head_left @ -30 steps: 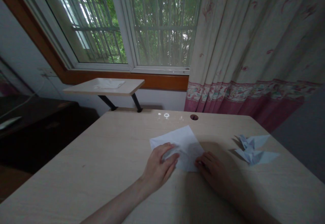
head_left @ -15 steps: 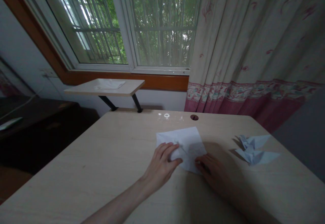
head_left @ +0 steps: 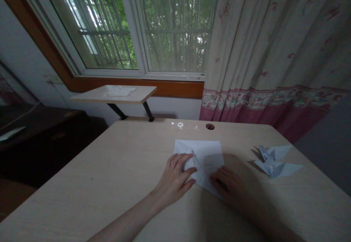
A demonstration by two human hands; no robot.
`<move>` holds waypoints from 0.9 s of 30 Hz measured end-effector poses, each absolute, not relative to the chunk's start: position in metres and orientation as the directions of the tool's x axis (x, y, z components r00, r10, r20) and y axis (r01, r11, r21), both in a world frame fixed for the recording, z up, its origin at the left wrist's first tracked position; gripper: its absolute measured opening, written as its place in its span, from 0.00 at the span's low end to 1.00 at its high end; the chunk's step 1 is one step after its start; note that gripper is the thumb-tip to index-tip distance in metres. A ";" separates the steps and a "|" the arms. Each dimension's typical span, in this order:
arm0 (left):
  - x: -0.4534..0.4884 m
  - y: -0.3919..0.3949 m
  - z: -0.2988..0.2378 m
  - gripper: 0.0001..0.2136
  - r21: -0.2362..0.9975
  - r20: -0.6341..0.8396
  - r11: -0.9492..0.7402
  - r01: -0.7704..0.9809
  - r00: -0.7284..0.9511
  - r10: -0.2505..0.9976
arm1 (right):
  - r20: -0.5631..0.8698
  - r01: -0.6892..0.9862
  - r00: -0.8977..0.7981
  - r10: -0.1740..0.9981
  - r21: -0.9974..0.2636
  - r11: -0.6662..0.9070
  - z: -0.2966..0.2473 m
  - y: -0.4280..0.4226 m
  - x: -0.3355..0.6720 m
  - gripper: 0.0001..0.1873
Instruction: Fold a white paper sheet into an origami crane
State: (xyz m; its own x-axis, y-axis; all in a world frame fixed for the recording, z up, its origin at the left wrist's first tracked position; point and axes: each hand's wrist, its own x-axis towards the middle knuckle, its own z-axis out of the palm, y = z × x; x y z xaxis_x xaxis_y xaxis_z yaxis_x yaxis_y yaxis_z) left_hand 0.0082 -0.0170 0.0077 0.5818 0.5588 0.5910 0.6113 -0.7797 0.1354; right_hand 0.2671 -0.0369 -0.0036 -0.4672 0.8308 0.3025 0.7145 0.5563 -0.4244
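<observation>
A white sheet of paper (head_left: pixel 210 152) lies on the desk in front of me, with a fold or raised flap near its left side. My left hand (head_left: pixel 178 170) holds that side, fingers bent over the flap and thumb toward the near edge. At the lower right edge, my right hand (head_left: pixel 226 181) grips the paper with curled fingers; its fingertips are partly in shadow. Off to the right rest two folded paper cranes (head_left: pixel 276 161), close together with pointed wings.
The light wooden desk (head_left: pixel 123 165) has a round cable hole (head_left: pixel 210 127) near its far edge. At the back left, a small raised shelf (head_left: pixel 139 94) on black legs bears white paper or tissue (head_left: pixel 120 91). A patterned curtain (head_left: pixel 246 66) hangs behind, beside a barred window.
The sheet has turned slightly clockwise and shifted a little to the right. Both hands stay on it with small finger movements. The paper cranes have not moved.
</observation>
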 end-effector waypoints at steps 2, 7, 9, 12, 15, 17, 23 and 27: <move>0.008 -0.016 0.007 0.12 0.137 0.583 -0.781 0.609 0.588 0.561 | 0.312 0.704 -0.474 0.824 -0.428 0.567 -0.005 -0.037 0.267 0.10; 0.007 -0.015 0.005 0.15 0.132 0.576 -0.777 0.615 0.591 0.565 | 0.305 0.678 -0.502 0.809 -0.443 0.587 -0.007 -0.036 0.268 0.08; 0.007 -0.015 0.005 0.15 0.130 0.577 -0.776 0.617 0.589 0.565 | 0.289 0.675 -0.509 0.811 -0.451 0.584 -0.006 -0.036 0.269 0.09; 0.007 -0.015 0.004 0.14 0.124 0.586 -0.776 0.619 0.585 0.560 | 0.284 0.669 -0.500 0.818 -0.473 0.573 -0.006 -0.037 0.269 0.10; 0.007 -0.015 0.004 0.14 0.123 0.593 -0.770 0.626 0.576 0.563 | 0.290 0.675 -0.474 0.831 -0.485 0.555 -0.011 -0.037 0.269 0.09; 0.006 -0.014 0.004 0.14 0.130 0.592 -0.766 0.629 0.571 0.569 | 0.281 0.693 -0.445 0.850 -0.493 0.526 -0.015 -0.038 0.269 0.09; 0.006 -0.015 0.004 0.14 0.159 0.575 -0.767 0.622 0.573 0.584 | 0.341 0.690 -0.462 0.819 -0.442 0.574 -0.011 -0.038 0.270 0.15; 0.005 -0.015 0.003 0.15 0.175 0.550 -0.771 0.612 0.589 0.592 | 0.413 0.650 -0.517 0.750 -0.381 0.658 -0.010 -0.037 0.270 0.16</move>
